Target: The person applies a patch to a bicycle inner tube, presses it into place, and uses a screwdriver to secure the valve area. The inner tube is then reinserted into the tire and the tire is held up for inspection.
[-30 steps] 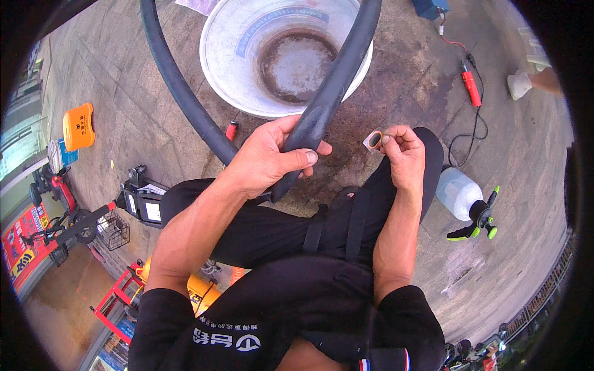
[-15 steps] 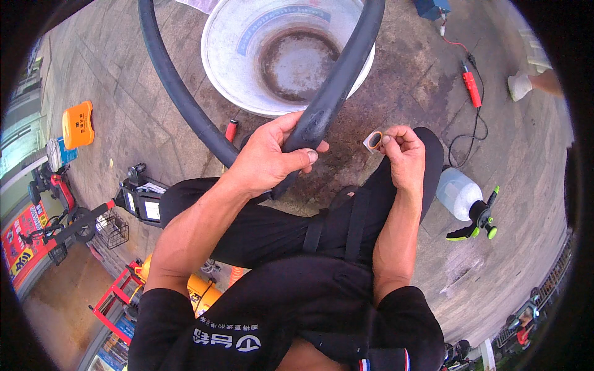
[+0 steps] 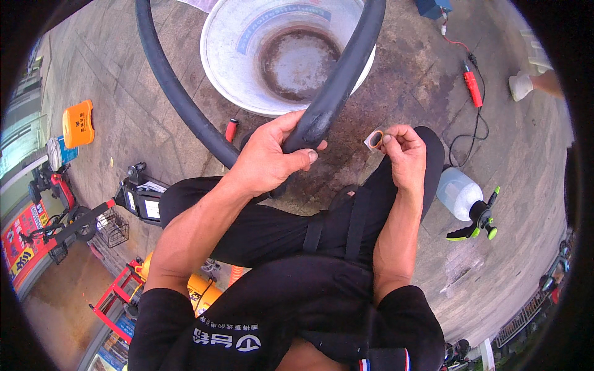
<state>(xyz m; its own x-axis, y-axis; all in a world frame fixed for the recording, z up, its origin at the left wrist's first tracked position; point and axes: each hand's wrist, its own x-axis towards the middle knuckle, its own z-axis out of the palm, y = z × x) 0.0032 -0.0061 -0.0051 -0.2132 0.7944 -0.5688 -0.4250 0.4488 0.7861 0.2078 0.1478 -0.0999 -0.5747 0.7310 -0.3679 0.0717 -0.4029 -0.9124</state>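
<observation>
My left hand (image 3: 275, 151) is wrapped round a black rubber inner tube (image 3: 337, 80), its thumb lying along the near side. The tube loops up past the top edge of the view and comes back down on the left. A dull, scuffed patch shows on the tube just above my fingers. Between the thumb and fingers of my right hand (image 3: 405, 154) is a small tube patch (image 3: 374, 140), dark with an orange rim on a pale backing. It is held to the right of the tube, apart from it, above my right knee.
A big white tub (image 3: 216, 68) stands ahead, behind the tube. On the paving lie a red-handled tool (image 3: 472, 89) on a black cable and a red cylinder (image 3: 231, 130). A spray bottle (image 3: 459, 195) is at my right, a black box (image 3: 145, 201) at my left. Someone's shoe (image 3: 520, 86) shows far right.
Almost nothing differs. The patch in my right hand has tilted and shifted very slightly; my left hand keeps its hold on the tube.
</observation>
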